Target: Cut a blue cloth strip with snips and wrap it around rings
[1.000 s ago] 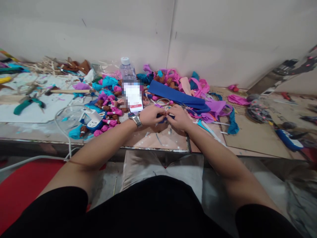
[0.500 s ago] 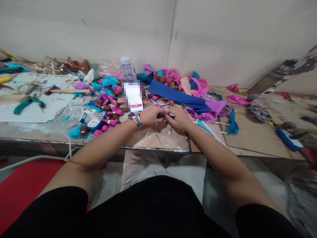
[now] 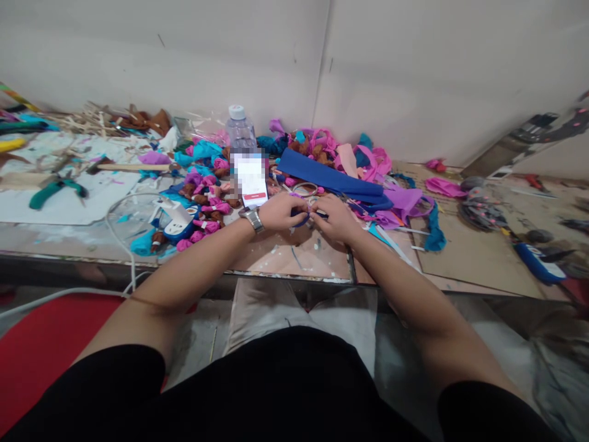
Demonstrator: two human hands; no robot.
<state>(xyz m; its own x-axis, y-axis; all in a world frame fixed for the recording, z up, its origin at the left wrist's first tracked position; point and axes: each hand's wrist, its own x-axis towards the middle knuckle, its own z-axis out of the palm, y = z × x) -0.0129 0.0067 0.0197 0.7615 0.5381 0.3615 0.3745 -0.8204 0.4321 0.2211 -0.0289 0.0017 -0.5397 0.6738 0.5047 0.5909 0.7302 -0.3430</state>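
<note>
Left hand point(image 3: 278, 212): fingers narrow and curled, thumb and tips pinched on the blue piece point(image 3: 301, 221)
Right hand point(image 3: 339, 217): fingers bent, tips closed on the same piece, almost touching those of the left
Blue piece: between the two hands, over the near part of the bench point(image 3: 317, 263); a strip or folded scrap, by the look of it
Grip: best done with one hand as a steady anchor and the other making small, even pulls, so the soft stuff neither slips nor bunches
Wrists: low and close to the bench would give the calmest control, the watch point(image 3: 254, 220) clear of loose scraps
Ring point(image 3: 306, 188): lies just beyond the fingertips, near enough to snag; a little room around it would help
Blue cloth point(image 3: 331, 175): spread beyond the right hand over the heap point(image 3: 322, 140), covering part of it
Hidden: the pinch itself, masked by knuckles; whether the piece is folded, tied or wrapped I cannot tell
Phone point(image 3: 254, 184): screen partly pixelated, unreadable
Cut off: red seat point(image 3: 41, 350), at the left edge
</note>
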